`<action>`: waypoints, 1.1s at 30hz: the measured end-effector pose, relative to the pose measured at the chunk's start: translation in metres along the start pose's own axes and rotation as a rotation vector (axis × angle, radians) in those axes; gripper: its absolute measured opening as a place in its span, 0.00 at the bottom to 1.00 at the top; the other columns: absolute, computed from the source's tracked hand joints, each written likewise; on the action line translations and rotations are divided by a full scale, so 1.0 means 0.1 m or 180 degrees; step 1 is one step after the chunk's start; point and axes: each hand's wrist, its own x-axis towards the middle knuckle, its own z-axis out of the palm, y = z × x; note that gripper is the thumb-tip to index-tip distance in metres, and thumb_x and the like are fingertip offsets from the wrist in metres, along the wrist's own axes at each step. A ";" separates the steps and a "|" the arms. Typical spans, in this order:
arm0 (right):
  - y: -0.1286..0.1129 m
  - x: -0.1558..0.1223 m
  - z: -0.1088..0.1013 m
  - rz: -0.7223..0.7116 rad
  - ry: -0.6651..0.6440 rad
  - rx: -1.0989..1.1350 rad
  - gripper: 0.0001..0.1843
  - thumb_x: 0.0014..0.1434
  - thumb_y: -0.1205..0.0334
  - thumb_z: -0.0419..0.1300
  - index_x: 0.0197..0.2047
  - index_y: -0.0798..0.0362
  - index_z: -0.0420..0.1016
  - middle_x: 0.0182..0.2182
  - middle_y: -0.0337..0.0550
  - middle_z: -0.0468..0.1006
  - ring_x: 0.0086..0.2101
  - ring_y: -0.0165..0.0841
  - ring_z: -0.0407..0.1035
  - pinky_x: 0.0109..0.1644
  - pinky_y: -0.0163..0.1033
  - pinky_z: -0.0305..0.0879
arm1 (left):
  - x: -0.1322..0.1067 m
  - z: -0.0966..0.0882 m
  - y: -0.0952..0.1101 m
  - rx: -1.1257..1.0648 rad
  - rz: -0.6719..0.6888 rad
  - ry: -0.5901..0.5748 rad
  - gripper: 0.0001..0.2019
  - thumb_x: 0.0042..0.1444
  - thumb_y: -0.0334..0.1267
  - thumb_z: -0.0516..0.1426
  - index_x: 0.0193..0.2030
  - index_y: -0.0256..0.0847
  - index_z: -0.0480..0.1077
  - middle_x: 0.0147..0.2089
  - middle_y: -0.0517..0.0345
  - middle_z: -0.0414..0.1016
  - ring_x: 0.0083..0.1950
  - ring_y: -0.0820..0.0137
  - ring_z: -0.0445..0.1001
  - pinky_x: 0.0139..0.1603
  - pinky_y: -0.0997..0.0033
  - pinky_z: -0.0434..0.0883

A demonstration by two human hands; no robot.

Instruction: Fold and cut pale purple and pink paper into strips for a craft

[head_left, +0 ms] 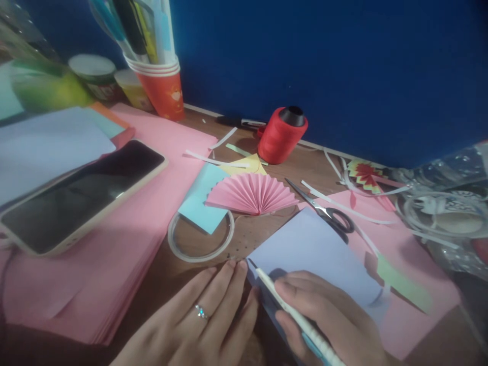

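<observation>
My right hand is closed round a slim white pen. The pen's dark tip meets the left corner of a pale lavender sheet of paper. Flat on the table, with its fingers stretched out, lies my left hand; its fingertips reach the same corner, and a ring is on one finger. Just beyond the sheet stands a pleated pink paper fan. Black-handled scissors lie at the sheet's far edge. A clear tape ring partly surrounds a light-blue paper piece.
A phone rests on stacked pink paper at left. Behind are a red cup of pens and a red thread spool. More pink paper, paper strips and clear plastic are at right. A blue panel closes the back.
</observation>
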 end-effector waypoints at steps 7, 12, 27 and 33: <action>0.01 -0.01 0.03 -0.0029 -0.0044 0.0003 0.14 0.54 0.75 0.57 0.46 0.58 0.70 0.33 0.47 0.78 0.33 0.34 0.75 0.37 0.35 0.76 | -0.04 -0.01 -0.01 0.0082 0.0142 -0.0019 0.19 0.59 0.34 0.47 0.56 0.39 0.66 0.57 0.53 0.69 0.58 0.63 0.61 0.67 0.60 0.41; -0.01 -0.02 0.02 0.0004 -0.0043 -0.0054 0.15 0.54 0.75 0.57 0.46 0.59 0.70 0.33 0.47 0.78 0.33 0.34 0.75 0.39 0.35 0.76 | 0.00 -0.03 -0.02 -0.0019 0.0061 0.0002 0.17 0.61 0.35 0.47 0.54 0.42 0.67 0.55 0.55 0.71 0.56 0.65 0.62 0.66 0.63 0.41; -0.05 -0.02 0.02 -0.0175 0.0075 -0.0523 0.12 0.55 0.75 0.57 0.44 0.58 0.71 0.31 0.42 0.79 0.33 0.30 0.74 0.43 0.30 0.74 | 0.03 -0.06 -0.01 -0.0242 -0.0160 -0.0010 0.16 0.63 0.38 0.45 0.52 0.46 0.69 0.54 0.59 0.73 0.56 0.68 0.63 0.61 0.67 0.50; -0.06 0.00 0.00 -0.0108 0.0047 -0.0606 0.10 0.57 0.72 0.57 0.43 0.55 0.72 0.31 0.40 0.80 0.32 0.31 0.75 0.42 0.30 0.75 | 0.00 -0.04 0.01 -0.0245 -0.0119 -0.0045 0.16 0.61 0.37 0.47 0.53 0.45 0.68 0.55 0.59 0.72 0.57 0.68 0.62 0.64 0.67 0.46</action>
